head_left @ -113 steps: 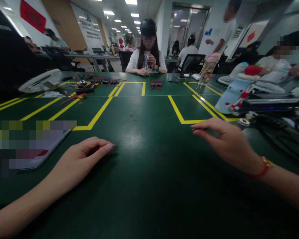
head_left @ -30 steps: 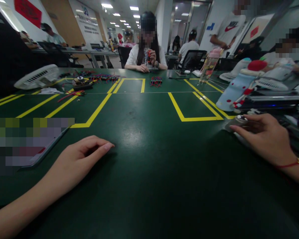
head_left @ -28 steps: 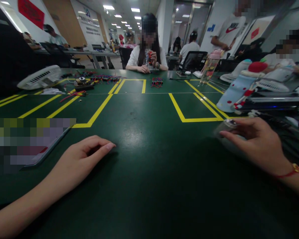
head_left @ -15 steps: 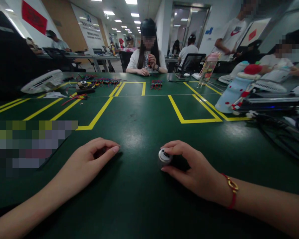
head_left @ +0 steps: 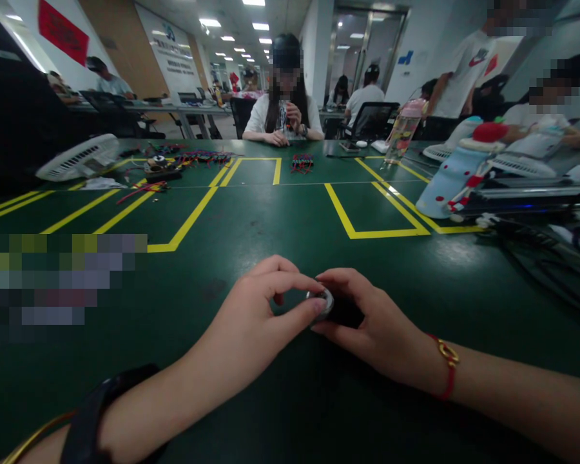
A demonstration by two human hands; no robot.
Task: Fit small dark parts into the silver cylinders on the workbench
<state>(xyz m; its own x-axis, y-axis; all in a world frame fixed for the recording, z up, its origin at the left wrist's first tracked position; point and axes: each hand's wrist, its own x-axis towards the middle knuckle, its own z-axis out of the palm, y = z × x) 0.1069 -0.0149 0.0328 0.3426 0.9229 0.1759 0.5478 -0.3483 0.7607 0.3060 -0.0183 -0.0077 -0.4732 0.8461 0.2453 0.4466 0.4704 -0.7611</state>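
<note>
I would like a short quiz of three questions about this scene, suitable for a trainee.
1. True or false: both hands touch the small round silver part.
2. Which wrist wears a red cord bracelet? A) left B) right
3. Fill in: the table is dark green with ____ tape lines.

Key
1. True: left hand and right hand meet on it.
2. B
3. yellow

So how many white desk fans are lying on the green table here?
2. One white fan lies at the far left edge of the table; another fan lies far right, behind the blue bottle. More may be hidden.
</note>
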